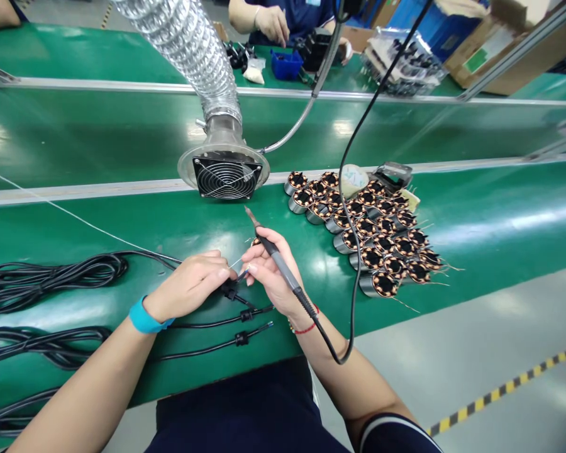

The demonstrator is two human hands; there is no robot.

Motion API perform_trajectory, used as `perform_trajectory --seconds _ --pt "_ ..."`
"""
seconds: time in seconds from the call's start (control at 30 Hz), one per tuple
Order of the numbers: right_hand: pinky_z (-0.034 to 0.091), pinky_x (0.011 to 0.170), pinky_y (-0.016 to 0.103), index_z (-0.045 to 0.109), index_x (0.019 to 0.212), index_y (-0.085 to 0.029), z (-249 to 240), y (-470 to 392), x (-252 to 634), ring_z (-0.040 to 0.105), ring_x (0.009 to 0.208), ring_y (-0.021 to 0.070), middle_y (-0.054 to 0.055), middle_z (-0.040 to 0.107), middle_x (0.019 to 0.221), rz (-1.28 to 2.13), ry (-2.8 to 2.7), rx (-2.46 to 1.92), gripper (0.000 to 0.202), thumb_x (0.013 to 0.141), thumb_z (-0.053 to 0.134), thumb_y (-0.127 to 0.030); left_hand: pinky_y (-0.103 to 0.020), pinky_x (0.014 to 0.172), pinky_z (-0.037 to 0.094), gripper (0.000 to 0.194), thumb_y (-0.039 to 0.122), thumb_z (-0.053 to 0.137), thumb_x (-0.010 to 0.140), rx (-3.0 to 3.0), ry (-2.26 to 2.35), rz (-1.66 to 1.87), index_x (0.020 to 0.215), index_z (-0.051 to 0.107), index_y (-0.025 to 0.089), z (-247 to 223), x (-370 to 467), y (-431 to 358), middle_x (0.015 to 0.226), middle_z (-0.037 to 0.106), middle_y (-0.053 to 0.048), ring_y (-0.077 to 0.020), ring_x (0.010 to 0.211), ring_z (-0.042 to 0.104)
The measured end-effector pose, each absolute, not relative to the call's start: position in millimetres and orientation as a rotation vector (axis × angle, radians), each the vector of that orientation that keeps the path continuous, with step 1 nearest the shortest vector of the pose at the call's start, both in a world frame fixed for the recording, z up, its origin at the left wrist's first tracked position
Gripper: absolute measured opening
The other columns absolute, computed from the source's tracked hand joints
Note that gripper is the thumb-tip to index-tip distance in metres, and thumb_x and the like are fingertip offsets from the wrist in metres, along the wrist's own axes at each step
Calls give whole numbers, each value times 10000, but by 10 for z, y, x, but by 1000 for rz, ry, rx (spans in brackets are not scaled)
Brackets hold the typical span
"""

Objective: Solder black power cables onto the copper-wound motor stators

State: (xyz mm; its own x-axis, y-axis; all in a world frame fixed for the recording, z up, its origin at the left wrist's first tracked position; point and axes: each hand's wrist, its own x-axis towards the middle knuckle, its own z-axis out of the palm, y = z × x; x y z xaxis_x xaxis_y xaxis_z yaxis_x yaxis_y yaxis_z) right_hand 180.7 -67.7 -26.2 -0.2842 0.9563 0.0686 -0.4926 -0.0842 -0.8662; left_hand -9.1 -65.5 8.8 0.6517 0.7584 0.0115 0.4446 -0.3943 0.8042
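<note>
My right hand (276,274) is closed round a grey-handled soldering iron (283,267), its tip pointing up and away toward the fan. The thumb and fingertips of that hand also pinch thin coloured wire ends (246,269). Beside it, my left hand (195,283) is closed over a black power cable (158,255) that runs in from the left. A thin pale wire, apparently solder (89,229), passes under the left hand and shows again between the two hands. Just behind the right fingers, a copper-wound piece (255,241) is mostly hidden.
Several copper-wound motor stators (368,258) stand in rows at right. Coiled black cables (51,280) lie at left, with stripped ends (241,338) near me. A fume extractor fan (227,178) faces my hands. The iron's cord (353,302) hangs at right. A co-worker's hand (272,25) is across the bench.
</note>
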Motion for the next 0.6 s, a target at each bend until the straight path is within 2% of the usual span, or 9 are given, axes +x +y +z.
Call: perform_trajectory --seconds 0.2,0.3,0.4,0.5,0.6 --pt "546 537 175 443 1232 -278 -196 -707 1800 613 632 75 -29 646 865 1634 -1041 -679 549 770 737 -244 -319 761 346 446 343 266 999 2118 873 402 719 561 159 107 -95 -637 707 576 -27 -155 695 459" --pt "545 562 188 460 1199 -272 -159 -727 1805 605 610 68 -42 634 832 1612 -1084 -667 491 787 723 -238 -325 858 351 358 315 333 988 2104 906 412 808 604 166 105 -64 -632 809 626 -33 -170 829 515" --pt "549 644 233 466 1192 -265 -134 -749 1820 617 670 86 -35 633 823 1507 -1215 -677 438 818 692 -230 -325 938 351 281 325 411 967 2006 977 492 925 643 172 96 -19 -656 969 655 -48 -187 981 541" --pt "541 665 261 465 1197 -269 -112 -775 1832 613 676 96 -28 630 832 1366 -1382 -687 391 853 647 -223 -285 845 418 321 359 411 966 1776 942 510 930 662 162 87 9 -703 967 672 -55 -168 901 586" --pt "536 593 259 441 1225 -306 -100 -805 1832 605 619 94 -33 611 838 1315 -1455 -664 372 893 586 -220 -267 787 445 348 385 421 961 1527 854 508 852 659 156 83 6 -735 830 688 -46 -152 796 608"
